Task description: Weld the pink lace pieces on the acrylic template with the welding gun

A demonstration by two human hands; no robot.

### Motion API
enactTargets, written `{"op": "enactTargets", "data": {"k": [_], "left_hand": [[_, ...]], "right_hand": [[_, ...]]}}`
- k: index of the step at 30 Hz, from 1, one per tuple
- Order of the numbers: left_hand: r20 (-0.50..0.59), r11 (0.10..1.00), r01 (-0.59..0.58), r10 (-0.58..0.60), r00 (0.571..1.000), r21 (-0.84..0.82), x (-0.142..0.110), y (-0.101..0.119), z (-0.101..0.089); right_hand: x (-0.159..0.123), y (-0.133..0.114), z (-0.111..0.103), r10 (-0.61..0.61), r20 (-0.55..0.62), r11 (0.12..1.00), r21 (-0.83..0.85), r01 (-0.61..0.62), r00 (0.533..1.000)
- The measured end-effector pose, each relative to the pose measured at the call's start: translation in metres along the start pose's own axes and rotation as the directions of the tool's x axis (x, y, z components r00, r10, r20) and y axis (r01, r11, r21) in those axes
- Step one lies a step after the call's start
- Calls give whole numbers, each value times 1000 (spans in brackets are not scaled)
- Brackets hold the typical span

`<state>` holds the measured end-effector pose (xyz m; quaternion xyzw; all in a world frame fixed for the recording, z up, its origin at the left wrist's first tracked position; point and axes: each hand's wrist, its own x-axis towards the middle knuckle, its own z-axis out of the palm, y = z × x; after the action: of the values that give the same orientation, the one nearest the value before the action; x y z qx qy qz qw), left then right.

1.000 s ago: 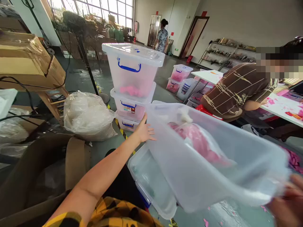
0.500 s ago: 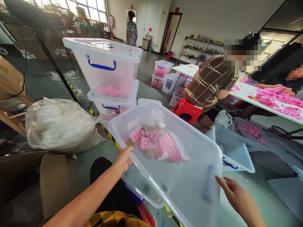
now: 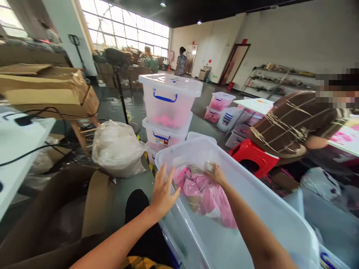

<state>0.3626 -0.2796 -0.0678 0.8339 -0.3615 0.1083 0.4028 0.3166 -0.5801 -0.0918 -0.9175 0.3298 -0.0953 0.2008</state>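
A clear plastic bag of pink fabric pieces (image 3: 207, 200) lies inside a large translucent plastic box (image 3: 269, 209) in front of me. My right hand (image 3: 217, 175) reaches into the box and grips the gathered neck of the bag. With its fingers spread, my left hand (image 3: 165, 192) hovers at the box's near left rim, beside the bag; I cannot tell whether it touches the rim. Under this box, part of another translucent box shows.
Lidded boxes (image 3: 168, 99) with blue handles stand stacked beyond. On the left are a stuffed clear sack (image 3: 117, 149), an open cardboard carton (image 3: 97, 201) and a white table (image 3: 25, 145). A person (image 3: 291, 123) sits on a red stool (image 3: 254, 157) at the right.
My right hand has moved from the box's right rim to the bag's neck. My left hand has let go of the near rim and spread its fingers. The view has swung left.
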Motion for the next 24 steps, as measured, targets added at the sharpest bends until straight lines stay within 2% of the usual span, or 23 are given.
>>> {"op": "enactTargets", "data": {"k": [2,4,7,10,14,16,18,20,24], "left_hand": [[168,990,-106,89,982,96,1,0,-4],[267,982,-139,100,959,131,5,3,-7],[323,983,-150,108,940,107,15,9,-11],[433,992,-129,116,894,1,29,18,-9],[507,987,-126,162,847,-104,44,38,3],[545,982,-77,159,823,-172,48,49,9],[585,969,43,112,803,-245,49,58,11],[622,937,172,58,781,-304,49,63,11],[675,879,322,1,737,-353,42,63,9]], "right_hand": [[5,-2,13,32,9,999,38,-32,999],[4,0,12,39,14,995,93,-40,999],[-9,7,-6,22,20,977,210,-26,1000],[-36,10,-24,-6,52,932,363,-13,999],[-74,-4,-35,-55,120,832,554,-21,991],[-87,-17,-40,-92,154,788,615,-23,984],[-97,-30,-46,-130,184,762,648,-20,974],[-104,-38,-53,-168,232,755,655,-26,958],[-112,-45,-61,-218,319,770,636,-38,922]]}}
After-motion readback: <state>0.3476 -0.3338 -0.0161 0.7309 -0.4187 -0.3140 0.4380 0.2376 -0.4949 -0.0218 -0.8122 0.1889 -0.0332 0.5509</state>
